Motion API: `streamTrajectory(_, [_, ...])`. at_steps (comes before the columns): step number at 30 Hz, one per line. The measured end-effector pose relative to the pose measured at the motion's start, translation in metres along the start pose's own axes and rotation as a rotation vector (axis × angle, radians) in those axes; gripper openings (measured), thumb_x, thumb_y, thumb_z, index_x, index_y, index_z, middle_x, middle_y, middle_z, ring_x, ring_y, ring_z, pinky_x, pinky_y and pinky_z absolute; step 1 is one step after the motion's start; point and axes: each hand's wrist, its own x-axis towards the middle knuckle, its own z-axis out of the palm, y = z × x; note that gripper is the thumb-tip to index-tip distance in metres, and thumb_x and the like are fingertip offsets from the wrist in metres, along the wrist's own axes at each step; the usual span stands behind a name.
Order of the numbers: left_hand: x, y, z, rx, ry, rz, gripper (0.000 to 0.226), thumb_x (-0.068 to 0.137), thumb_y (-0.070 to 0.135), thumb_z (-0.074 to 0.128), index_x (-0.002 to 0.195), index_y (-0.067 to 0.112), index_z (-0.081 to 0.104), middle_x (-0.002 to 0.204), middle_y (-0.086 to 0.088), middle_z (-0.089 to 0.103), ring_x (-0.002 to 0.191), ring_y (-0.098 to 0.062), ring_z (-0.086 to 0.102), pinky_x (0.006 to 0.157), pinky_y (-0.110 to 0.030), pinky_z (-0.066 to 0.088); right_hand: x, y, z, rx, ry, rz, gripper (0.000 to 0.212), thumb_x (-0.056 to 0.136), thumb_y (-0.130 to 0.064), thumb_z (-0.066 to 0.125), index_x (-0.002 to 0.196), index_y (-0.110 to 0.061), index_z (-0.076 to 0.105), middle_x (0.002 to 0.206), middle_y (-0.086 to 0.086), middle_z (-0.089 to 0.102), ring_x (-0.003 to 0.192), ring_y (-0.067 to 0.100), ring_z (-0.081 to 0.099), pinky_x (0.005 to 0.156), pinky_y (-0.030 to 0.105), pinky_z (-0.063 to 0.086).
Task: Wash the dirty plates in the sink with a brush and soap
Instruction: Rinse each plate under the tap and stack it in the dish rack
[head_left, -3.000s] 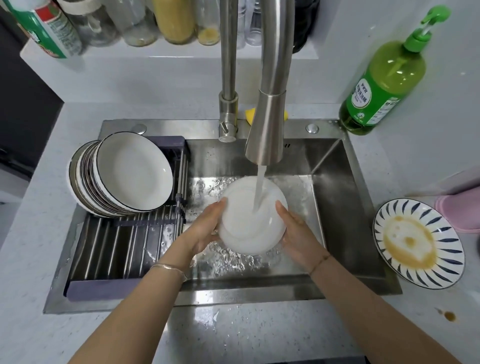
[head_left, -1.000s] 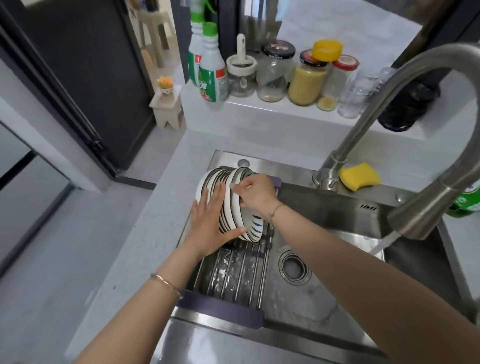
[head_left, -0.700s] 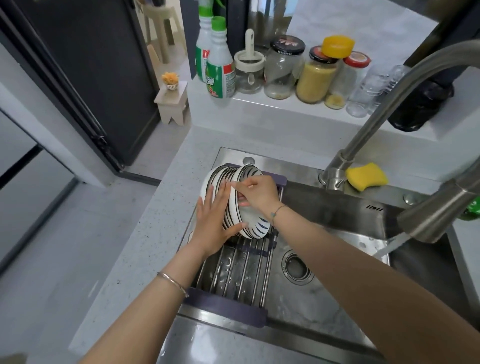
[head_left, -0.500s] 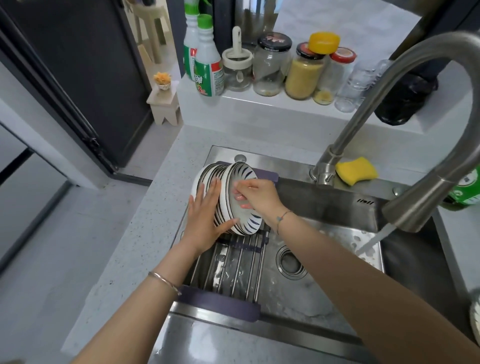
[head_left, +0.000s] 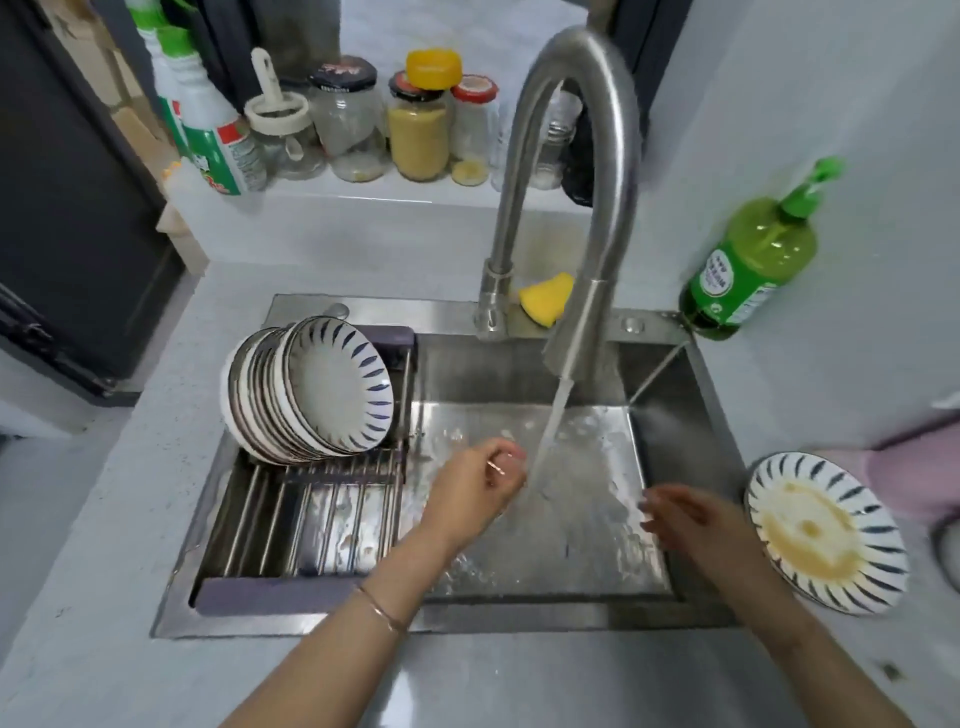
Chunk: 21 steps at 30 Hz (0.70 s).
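Several washed blue-striped plates (head_left: 311, 389) lean upright on the drying rack (head_left: 311, 525) over the left half of the steel sink (head_left: 670, 395). A dirty plate (head_left: 823, 530) with brown sauce lies on the counter right of the sink. My left hand (head_left: 475, 486) hangs over the basin beside the running water stream, fingers loosely curled, holding nothing. My right hand (head_left: 685, 517) hovers over the basin's right side, fingers relaxed and empty. A green soap bottle (head_left: 753, 265) stands at the back right. A yellow sponge (head_left: 548, 299) lies behind the tap (head_left: 582, 171).
Jars and cleaning bottles (head_left: 208, 130) line the ledge behind the sink. A pink object (head_left: 919, 473) lies at the right edge, beyond the dirty plate. Grey counter (head_left: 519, 686) runs along the front.
Both hands have left the plate stack on the rack and moved right over the basin near the water stream. The view has swung right, showing the dirty plate again.
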Motion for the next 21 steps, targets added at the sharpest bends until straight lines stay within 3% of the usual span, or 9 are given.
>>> streamTrajectory(3, [0.005,0.028,0.065,-0.008,-0.117,0.032,0.008,0.092,0.021,0.064,0.098,0.022,0.069,0.075,0.011,0.062,0.06,0.003,0.054,0.063,-0.015,0.044,-0.008,0.029,-0.076,-0.139,0.198,-0.018,0.011,0.089,-0.005,0.064,0.082,-0.011,0.069,0.068,-0.002,0.072,0.061,0.013,0.068,0.052,0.014,0.052])
streamTrajectory(6, [0.006,0.052,0.126,-0.055,-0.211,-0.007,0.015,0.092,0.023,0.065,0.104,0.016,0.07,0.081,0.006,0.063,0.065,-0.003,0.054,0.067,-0.018,0.045,-0.009,0.063,-0.132,-0.189,0.37,0.024,0.011,0.089,-0.009,0.065,0.082,-0.018,0.068,0.088,0.01,0.07,0.073,0.027,0.064,0.053,0.014,0.049])
streamTrajectory(8, [0.007,0.063,0.158,-0.103,-0.249,-0.044,0.022,0.092,0.022,0.065,0.111,0.011,0.069,0.094,-0.002,0.068,0.08,-0.012,0.061,0.075,-0.019,0.046,-0.007,0.079,-0.155,-0.299,0.46,0.016,0.003,0.087,-0.016,0.068,0.09,-0.016,0.066,0.094,0.008,0.068,0.082,0.028,0.064,0.063,0.023,0.048])
streamTrajectory(10, [0.006,0.075,0.191,-0.152,-0.296,-0.096,0.031,0.094,0.021,0.064,0.121,0.007,0.064,0.111,-0.008,0.068,0.095,-0.017,0.062,0.079,-0.019,0.046,-0.005,0.09,-0.177,-0.326,0.541,0.046,0.023,0.082,-0.017,0.073,0.102,-0.009,0.063,0.1,0.011,0.066,0.089,0.028,0.061,0.072,0.033,0.046])
streamTrajectory(13, [0.003,0.091,0.228,-0.214,-0.386,-0.208,0.053,0.098,0.028,0.058,0.145,0.008,0.043,0.142,-0.006,0.052,0.119,-0.016,0.055,0.092,-0.024,0.043,0.002,0.102,-0.195,-0.254,0.544,0.1,0.04,0.08,-0.02,0.076,0.11,-0.001,0.057,0.102,0.01,0.059,0.098,0.027,0.056,0.084,0.044,0.047])
streamTrajectory(15, [0.004,0.101,0.245,-0.256,-0.42,-0.25,0.062,0.1,0.034,0.052,0.152,0.014,0.028,0.153,-0.002,0.037,0.133,-0.015,0.043,0.101,-0.022,0.035,0.009,0.114,-0.204,-0.216,0.52,0.141,0.042,0.08,-0.028,0.074,0.104,0.001,0.057,0.101,0.016,0.062,0.099,0.033,0.059,0.084,0.047,0.047])
streamTrajectory(18, [0.008,0.106,0.266,-0.33,-0.415,-0.325,0.064,0.101,0.036,0.048,0.154,0.015,0.02,0.156,0.001,0.03,0.143,-0.02,0.03,0.116,-0.033,0.027,0.018,0.122,-0.21,-0.143,0.471,0.205,0.022,0.089,-0.016,0.064,0.097,0.005,0.061,0.103,0.024,0.065,0.096,0.037,0.062,0.084,0.048,0.048])
streamTrajectory(21, [0.01,0.105,0.278,-0.434,-0.393,-0.386,0.055,0.102,0.033,0.047,0.15,0.016,0.028,0.146,0.005,0.041,0.137,-0.02,0.039,0.112,-0.042,0.036,0.026,0.129,-0.214,-0.015,0.399,0.293,0.019,0.092,-0.009,0.059,0.109,-0.003,0.064,0.11,0.018,0.067,0.097,0.029,0.063,0.088,0.044,0.052])
